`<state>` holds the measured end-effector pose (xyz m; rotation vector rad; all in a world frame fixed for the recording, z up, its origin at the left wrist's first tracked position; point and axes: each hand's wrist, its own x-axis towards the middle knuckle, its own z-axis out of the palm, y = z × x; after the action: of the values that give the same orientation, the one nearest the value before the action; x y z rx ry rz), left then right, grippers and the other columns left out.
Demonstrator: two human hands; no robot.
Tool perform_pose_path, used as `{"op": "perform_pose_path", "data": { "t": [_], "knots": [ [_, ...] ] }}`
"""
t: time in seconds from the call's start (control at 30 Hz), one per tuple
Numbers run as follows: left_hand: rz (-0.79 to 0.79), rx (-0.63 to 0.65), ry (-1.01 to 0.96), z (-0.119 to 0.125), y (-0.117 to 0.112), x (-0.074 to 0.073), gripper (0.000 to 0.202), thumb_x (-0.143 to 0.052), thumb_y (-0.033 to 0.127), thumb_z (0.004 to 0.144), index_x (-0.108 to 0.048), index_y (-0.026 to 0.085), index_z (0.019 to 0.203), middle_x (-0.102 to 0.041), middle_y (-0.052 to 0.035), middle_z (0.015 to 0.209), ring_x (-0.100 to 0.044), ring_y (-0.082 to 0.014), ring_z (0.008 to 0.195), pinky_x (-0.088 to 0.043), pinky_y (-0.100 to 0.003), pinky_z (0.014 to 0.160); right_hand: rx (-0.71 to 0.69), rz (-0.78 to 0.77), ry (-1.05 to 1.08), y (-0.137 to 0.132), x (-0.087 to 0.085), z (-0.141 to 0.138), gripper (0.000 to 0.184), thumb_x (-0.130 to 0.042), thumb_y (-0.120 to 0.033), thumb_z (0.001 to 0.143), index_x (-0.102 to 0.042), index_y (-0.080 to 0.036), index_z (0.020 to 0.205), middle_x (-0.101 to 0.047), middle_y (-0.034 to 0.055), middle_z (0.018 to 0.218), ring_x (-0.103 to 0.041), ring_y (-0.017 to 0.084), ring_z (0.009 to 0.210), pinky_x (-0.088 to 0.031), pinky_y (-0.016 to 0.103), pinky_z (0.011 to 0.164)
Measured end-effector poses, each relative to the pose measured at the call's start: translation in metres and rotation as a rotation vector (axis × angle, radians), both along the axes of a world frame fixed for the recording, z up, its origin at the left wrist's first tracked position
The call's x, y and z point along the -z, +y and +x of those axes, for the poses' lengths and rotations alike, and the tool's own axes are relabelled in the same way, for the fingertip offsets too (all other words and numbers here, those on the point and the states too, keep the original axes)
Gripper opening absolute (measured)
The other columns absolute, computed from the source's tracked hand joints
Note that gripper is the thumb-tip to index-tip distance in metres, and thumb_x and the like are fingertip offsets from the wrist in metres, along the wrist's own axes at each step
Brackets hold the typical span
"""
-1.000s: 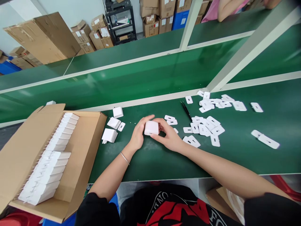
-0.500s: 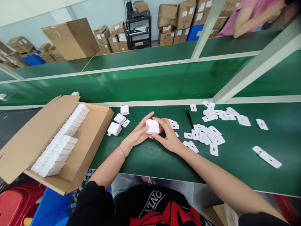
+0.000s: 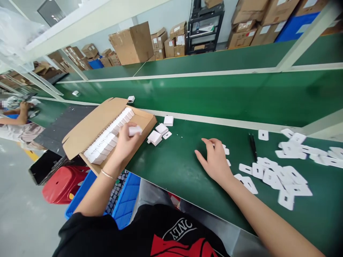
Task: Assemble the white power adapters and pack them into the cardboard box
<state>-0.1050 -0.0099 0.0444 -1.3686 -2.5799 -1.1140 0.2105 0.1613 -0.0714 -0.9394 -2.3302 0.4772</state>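
My left hand [image 3: 122,142] is closed round a small white charger block [image 3: 134,130] and holds it over the open cardboard box [image 3: 88,128], beside the row of white charger blocks [image 3: 108,135] packed inside. My right hand [image 3: 216,160] rests on the green table [image 3: 182,164] with fingers spread, holding nothing, right by a few flat white plastic pieces [image 3: 226,151]. Three loose white charger blocks [image 3: 160,130] lie on the table just right of the box.
Several flat white plastic pieces [image 3: 278,175] are scattered at the right, with black tweezers [image 3: 252,142] among them. A green conveyor belt [image 3: 214,92] runs behind. Red stool [image 3: 63,184] and blue crate [image 3: 125,200] stand below. Another person [image 3: 16,121] works at far left. Stacked cartons [image 3: 134,43] line the back.
My left hand has carried the white block from the table's middle leftward over the box. My right hand let go and now lies flat. My view has swung left.
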Motion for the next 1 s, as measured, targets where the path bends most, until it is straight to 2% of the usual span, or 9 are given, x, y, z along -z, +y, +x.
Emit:
{"op": "perform_pose_path", "data": {
  "t": [0.07, 0.13, 0.2, 0.3, 0.4, 0.57, 0.73, 0.87, 1.0],
  "knots": [
    [-0.145, -0.053, 0.106, -0.037, -0.016, -0.002, 0.039, -0.063, 0.034, 0.092, -0.060, 0.022, 0.129, -0.056, -0.0125, 0.128, -0.063, -0.0262, 0.105, -0.055, -0.043, 0.098, -0.060, -0.027, 0.000, -0.002, 0.002, -0.002, 0.049, -0.051, -0.042, 0.103, -0.055, -0.014, 0.142, -0.049, 0.0230, 0.134, -0.057, 0.038, 0.125, -0.052, 0.054, 0.105],
    [-0.292, -0.081, 0.156, -0.068, -0.028, 0.001, 0.047, -0.062, 0.034, 0.091, -0.056, 0.021, 0.136, -0.054, -0.0140, 0.131, -0.065, -0.0250, 0.095, -0.054, -0.046, 0.100, -0.111, -0.035, -0.005, -0.005, 0.002, -0.003, 0.044, -0.052, -0.039, 0.102, -0.058, -0.014, 0.138, -0.050, 0.0218, 0.134, -0.060, 0.035, 0.123, -0.054, 0.051, 0.102],
    [-0.443, -0.099, 0.231, -0.092, -0.036, 0.008, 0.048, -0.059, 0.035, 0.093, -0.055, 0.020, 0.138, -0.054, -0.0150, 0.130, -0.065, -0.0270, 0.094, -0.053, -0.048, 0.103, -0.135, -0.003, -0.017, -0.007, 0.001, -0.004, 0.039, -0.053, -0.035, 0.102, -0.061, -0.015, 0.133, -0.051, 0.0207, 0.133, -0.060, 0.035, 0.121, -0.055, 0.049, 0.100],
    [-0.633, -0.122, 0.418, -0.116, -0.045, 0.021, 0.042, -0.055, 0.039, 0.096, -0.062, 0.020, 0.133, -0.055, -0.0181, 0.129, -0.059, -0.0371, 0.118, -0.047, -0.051, 0.109, -0.073, 0.118, -0.051, -0.006, 0.000, -0.002, 0.034, -0.054, -0.032, 0.100, -0.065, -0.015, 0.128, -0.055, 0.0202, 0.129, -0.058, 0.037, 0.121, -0.052, 0.054, 0.103],
    [-0.696, -0.163, 0.561, -0.130, -0.049, 0.031, 0.043, -0.054, 0.045, 0.097, -0.067, 0.023, 0.132, -0.050, -0.0208, 0.142, -0.049, -0.0434, 0.133, -0.043, -0.055, 0.111, 0.050, 0.210, -0.127, -0.001, -0.002, 0.002, 0.034, -0.055, -0.030, 0.099, -0.066, -0.016, 0.128, -0.057, 0.0216, 0.131, -0.055, 0.040, 0.122, -0.049, 0.057, 0.102],
    [-0.695, -0.165, 0.582, -0.138, -0.045, 0.037, 0.043, -0.062, 0.042, 0.093, -0.069, 0.022, 0.130, -0.047, -0.0226, 0.153, -0.043, -0.0491, 0.139, -0.038, -0.062, 0.112, 0.108, 0.184, -0.261, 0.011, -0.004, 0.009, 0.032, -0.049, -0.026, 0.101, -0.069, -0.015, 0.123, -0.065, 0.0196, 0.124, -0.060, 0.036, 0.105, -0.050, 0.048, 0.084],
    [-0.677, -0.189, 0.526, -0.128, -0.038, 0.035, 0.053, -0.059, 0.040, 0.094, -0.062, 0.018, 0.142, -0.042, -0.0271, 0.156, -0.044, -0.0510, 0.139, -0.038, -0.063, 0.112, 0.078, 0.195, -0.244, 0.017, -0.002, 0.010, 0.032, -0.046, -0.022, 0.101, -0.070, -0.016, 0.121, -0.067, 0.0177, 0.114, -0.059, 0.033, 0.097, -0.047, 0.046, 0.080],
    [-0.564, -0.205, 0.510, -0.115, -0.028, 0.027, 0.055, -0.051, 0.040, 0.096, -0.059, 0.016, 0.145, -0.042, -0.0265, 0.153, -0.045, -0.0488, 0.137, -0.040, -0.061, 0.111, 0.082, 0.191, -0.241, 0.018, 0.000, 0.010, 0.036, -0.047, -0.025, 0.102, -0.067, -0.014, 0.129, -0.066, 0.0177, 0.111, -0.057, 0.034, 0.098, -0.047, 0.046, 0.082],
    [-0.448, -0.167, 0.484, -0.106, 0.002, 0.013, 0.054, -0.049, 0.035, 0.096, -0.057, 0.012, 0.145, -0.044, -0.0251, 0.146, -0.046, -0.0439, 0.136, -0.041, -0.057, 0.114, 0.091, 0.186, -0.248, 0.018, 0.000, 0.010, 0.032, -0.049, -0.025, 0.102, -0.071, -0.015, 0.122, -0.065, 0.0168, 0.108, -0.054, 0.034, 0.096, -0.045, 0.046, 0.081]
  ]
}}
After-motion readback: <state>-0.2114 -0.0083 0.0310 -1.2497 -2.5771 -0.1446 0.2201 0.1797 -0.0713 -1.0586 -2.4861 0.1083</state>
